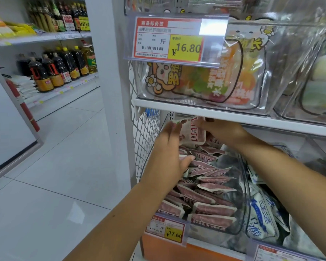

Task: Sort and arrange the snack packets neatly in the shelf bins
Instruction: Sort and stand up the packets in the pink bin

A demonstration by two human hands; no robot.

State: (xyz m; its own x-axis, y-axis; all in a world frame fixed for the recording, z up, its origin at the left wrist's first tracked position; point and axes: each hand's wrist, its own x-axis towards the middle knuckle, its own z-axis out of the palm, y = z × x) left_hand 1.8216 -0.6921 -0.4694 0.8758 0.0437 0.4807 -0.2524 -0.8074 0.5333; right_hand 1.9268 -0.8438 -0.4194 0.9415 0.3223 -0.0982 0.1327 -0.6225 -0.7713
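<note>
A: Where is the raised snack packet (pixel 193 133) seen?
B: Flat, glossy, red-and-white, it is pinched at its top edge by the right hand (pixel 224 131), just under the white shelf board (pixel 196 108).
A: And the left hand (pixel 168 147)?
B: Its fingers are laid straight, pressed together, against the heaped packets (pixel 211 187) in the clear, rounded plastic bin (pixel 245 187).

Plastic and gloss all round the shelf board (pixel 224 114)

Smooth white shelf board, faint sheen. Right below it, a clear glossy plastic bin (pixel 245 178) full of slick film snack packets (pixel 213 209). Above it, paper price tag (pixel 167 40) behind a shiny transparent holder (pixel 213 27). Left of it, white wire mesh (pixel 147 129), then polished, reflective floor tiles (pixel 64 157)
</note>
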